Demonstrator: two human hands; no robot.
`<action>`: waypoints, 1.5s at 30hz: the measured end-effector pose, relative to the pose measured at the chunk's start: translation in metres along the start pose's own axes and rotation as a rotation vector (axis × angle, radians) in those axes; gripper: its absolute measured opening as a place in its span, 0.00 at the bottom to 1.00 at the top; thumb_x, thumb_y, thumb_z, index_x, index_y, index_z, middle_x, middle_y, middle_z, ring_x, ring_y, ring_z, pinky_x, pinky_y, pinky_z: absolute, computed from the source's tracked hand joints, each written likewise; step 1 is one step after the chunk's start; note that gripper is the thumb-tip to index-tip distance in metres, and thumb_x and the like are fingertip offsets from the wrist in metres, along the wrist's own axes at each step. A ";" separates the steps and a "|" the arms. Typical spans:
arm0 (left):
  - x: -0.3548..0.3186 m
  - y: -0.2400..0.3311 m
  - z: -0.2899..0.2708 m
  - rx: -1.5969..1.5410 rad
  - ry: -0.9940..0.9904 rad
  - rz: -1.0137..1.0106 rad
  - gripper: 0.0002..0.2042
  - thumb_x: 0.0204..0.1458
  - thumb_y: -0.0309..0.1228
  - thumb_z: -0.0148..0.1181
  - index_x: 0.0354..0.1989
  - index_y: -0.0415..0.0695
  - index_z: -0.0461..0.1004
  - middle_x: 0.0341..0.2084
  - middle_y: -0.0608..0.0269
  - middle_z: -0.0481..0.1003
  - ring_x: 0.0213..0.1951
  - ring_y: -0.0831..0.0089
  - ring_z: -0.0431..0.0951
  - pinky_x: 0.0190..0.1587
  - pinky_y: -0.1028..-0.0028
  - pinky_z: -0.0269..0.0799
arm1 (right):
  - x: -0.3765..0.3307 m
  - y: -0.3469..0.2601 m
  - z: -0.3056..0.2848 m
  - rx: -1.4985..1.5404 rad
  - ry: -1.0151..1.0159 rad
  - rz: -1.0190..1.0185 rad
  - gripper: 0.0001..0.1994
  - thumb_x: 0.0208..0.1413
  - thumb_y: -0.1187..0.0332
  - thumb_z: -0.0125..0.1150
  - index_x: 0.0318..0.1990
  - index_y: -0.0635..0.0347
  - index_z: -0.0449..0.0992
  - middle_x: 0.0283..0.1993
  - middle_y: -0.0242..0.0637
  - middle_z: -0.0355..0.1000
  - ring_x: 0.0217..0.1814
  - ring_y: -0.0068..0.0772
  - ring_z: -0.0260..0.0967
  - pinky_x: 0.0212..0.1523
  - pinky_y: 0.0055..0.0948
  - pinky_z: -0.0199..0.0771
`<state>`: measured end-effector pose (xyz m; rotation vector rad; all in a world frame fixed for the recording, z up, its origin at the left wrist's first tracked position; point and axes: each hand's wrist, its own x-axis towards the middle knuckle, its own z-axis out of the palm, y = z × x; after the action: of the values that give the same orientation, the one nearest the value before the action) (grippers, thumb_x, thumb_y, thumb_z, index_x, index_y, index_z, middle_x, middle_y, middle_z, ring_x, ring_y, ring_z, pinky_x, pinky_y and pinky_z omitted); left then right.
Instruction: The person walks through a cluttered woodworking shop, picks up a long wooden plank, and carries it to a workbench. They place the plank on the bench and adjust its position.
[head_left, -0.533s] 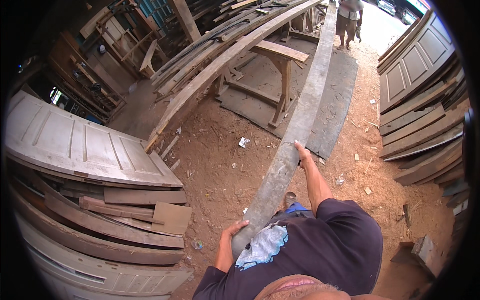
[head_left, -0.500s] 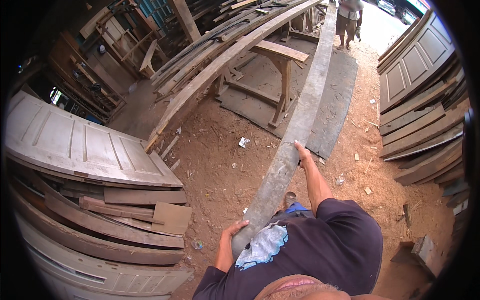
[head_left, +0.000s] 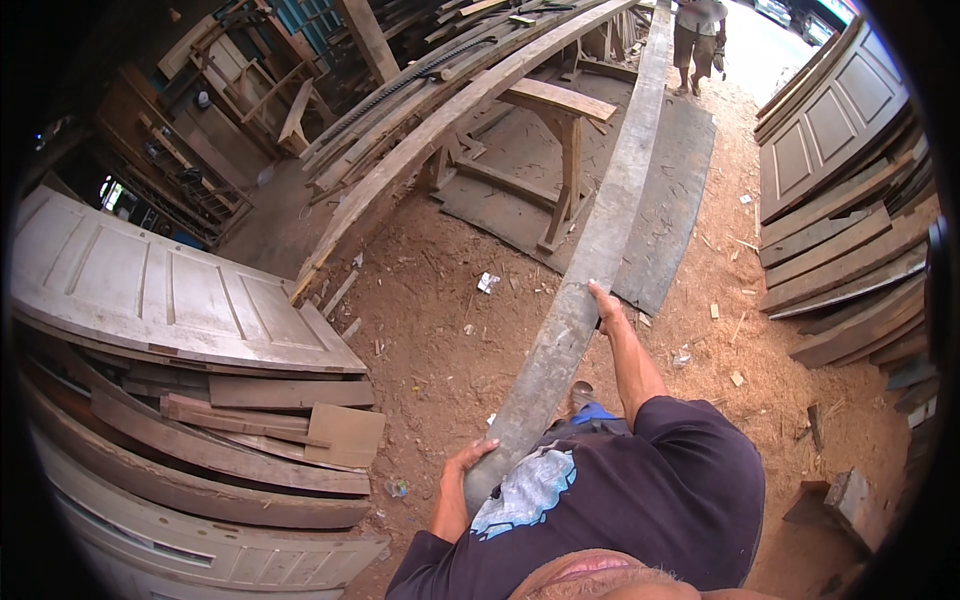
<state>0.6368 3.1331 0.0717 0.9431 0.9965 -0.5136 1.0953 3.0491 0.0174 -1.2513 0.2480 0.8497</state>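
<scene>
A long grey wooden plank [head_left: 590,270] runs away from my body toward the far end of the yard. At its near end, my left hand [head_left: 468,460] grips the left edge, with the fingers partly hidden. Farther along, my right hand [head_left: 606,310] is closed on the right edge, its thumb on the upper face and its other fingers out of sight beneath. The plank's near end lies close against my dark shirt.
A wooden trestle [head_left: 565,150] stands left of the plank, over a dark sheet [head_left: 668,200]. Long boards [head_left: 420,150] lie behind it. A white panelled door [head_left: 170,285] tops stacked timber at left. More timber [head_left: 850,245] and a door [head_left: 835,115] line the right. A person [head_left: 697,45] stands far off.
The far person's legs have shifted slightly. My hands and the plank stay practically where they were.
</scene>
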 end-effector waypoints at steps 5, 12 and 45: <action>-0.013 -0.001 0.017 -0.070 0.141 0.011 0.29 0.47 0.52 0.65 0.52 0.43 0.73 0.40 0.58 0.77 0.38 0.65 0.77 0.42 0.62 0.73 | 0.010 0.004 -0.018 0.033 -0.019 0.060 0.36 0.50 0.49 0.69 0.58 0.68 0.69 0.54 0.47 0.73 0.52 0.46 0.73 0.54 0.47 0.72; -0.092 0.045 0.066 -0.292 0.207 0.048 0.20 0.50 0.42 0.65 0.47 0.43 0.75 0.37 0.64 0.77 0.39 0.74 0.76 0.46 0.74 0.71 | 0.010 0.013 -0.033 0.116 -0.082 -0.058 0.35 0.52 0.41 0.62 0.60 0.56 0.67 0.56 0.40 0.71 0.54 0.45 0.71 0.54 0.50 0.71; 0.039 -0.020 -0.016 0.059 0.035 0.009 0.37 0.44 0.57 0.65 0.57 0.41 0.70 0.45 0.57 0.76 0.43 0.62 0.76 0.47 0.61 0.70 | 0.013 0.010 -0.011 0.023 -0.084 0.047 0.28 0.54 0.52 0.65 0.54 0.63 0.71 0.51 0.44 0.74 0.49 0.44 0.74 0.52 0.49 0.74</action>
<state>0.6328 3.1376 0.0253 1.0114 1.0127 -0.5232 1.1004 3.0453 -0.0015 -1.1891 0.2193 0.9352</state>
